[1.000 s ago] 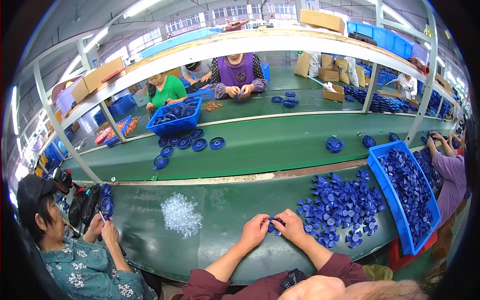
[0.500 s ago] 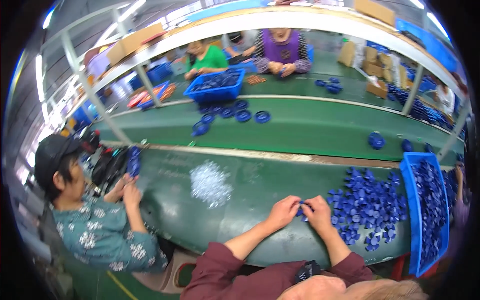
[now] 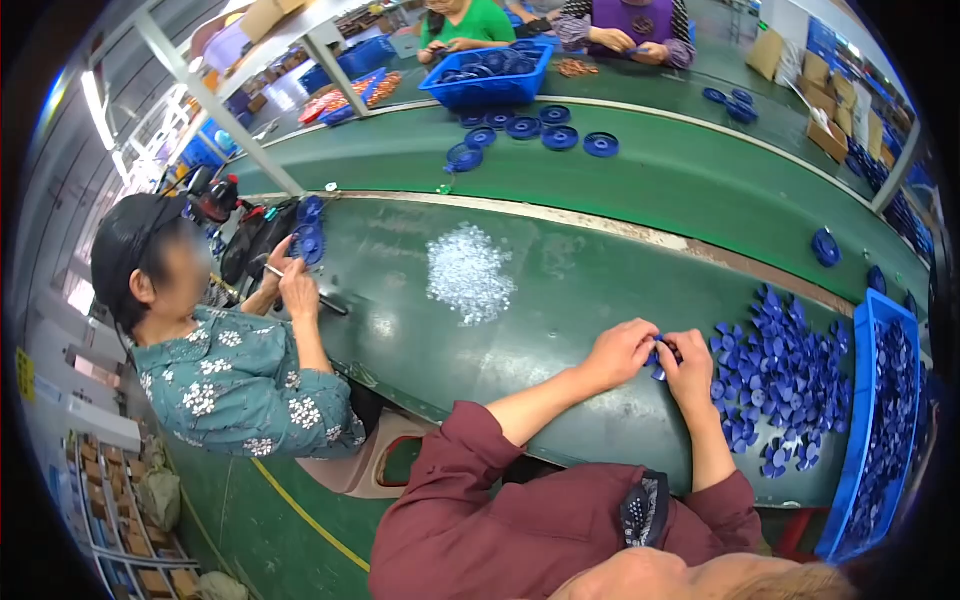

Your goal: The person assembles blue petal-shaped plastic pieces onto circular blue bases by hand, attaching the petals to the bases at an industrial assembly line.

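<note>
My left hand [image 3: 620, 355] and my right hand [image 3: 689, 368] meet over the green tabletop, fingertips pinched together on a small blue plastic part [image 3: 658, 372]. Most of that part is covered by the fingers. Just right of my right hand spreads a heap of similar blue plastic parts [image 3: 778, 375] with fin-like shapes. Farther off to the left lies a pile of small clear pieces [image 3: 468, 275].
At the table's right end stands a long blue crate [image 3: 865, 400] filled with blue parts. A co-worker's hands [image 3: 290, 285] hold a dark, thin tool at the left. Beyond a raised ledge, a green belt [image 3: 700, 180] carries round blue discs [image 3: 601, 145]; people sit across it.
The view has tilted down and turned slightly left. My hands keep their pinch on the blue part near the same spot. The co-worker's hands now show a thin tool.
</note>
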`<state>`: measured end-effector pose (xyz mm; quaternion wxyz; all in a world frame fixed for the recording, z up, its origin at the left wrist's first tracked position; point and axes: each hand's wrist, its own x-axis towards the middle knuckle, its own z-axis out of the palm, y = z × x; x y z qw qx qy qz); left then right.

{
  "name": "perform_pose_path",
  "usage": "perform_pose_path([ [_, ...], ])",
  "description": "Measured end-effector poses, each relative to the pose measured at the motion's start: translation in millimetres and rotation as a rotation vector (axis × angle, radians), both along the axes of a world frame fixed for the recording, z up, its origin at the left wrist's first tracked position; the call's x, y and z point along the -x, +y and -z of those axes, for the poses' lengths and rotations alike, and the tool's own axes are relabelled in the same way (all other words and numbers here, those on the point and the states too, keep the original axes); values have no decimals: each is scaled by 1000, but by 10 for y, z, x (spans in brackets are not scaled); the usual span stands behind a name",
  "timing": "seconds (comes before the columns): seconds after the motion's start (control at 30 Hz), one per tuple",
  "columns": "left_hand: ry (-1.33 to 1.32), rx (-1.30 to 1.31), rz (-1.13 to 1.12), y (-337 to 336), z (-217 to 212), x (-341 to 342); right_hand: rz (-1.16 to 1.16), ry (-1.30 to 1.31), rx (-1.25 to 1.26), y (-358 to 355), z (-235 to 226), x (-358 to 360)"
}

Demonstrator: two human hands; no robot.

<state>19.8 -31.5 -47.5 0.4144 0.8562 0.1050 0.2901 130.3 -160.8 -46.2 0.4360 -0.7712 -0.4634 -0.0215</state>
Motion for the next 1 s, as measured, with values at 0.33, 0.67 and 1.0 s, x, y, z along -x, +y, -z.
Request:
perform_pose_path([
  [0.33,296,-168,-152,1073,-652,-335,33,-34,-4,-33,3,-59],
  [0.67,372,-747,-819,3855,10,-238,-27,-34,46,-15,133,-27],
  [1.0,578,-843,-753,3989,-21,-447,-46,-1,82,46,-6,21],
])
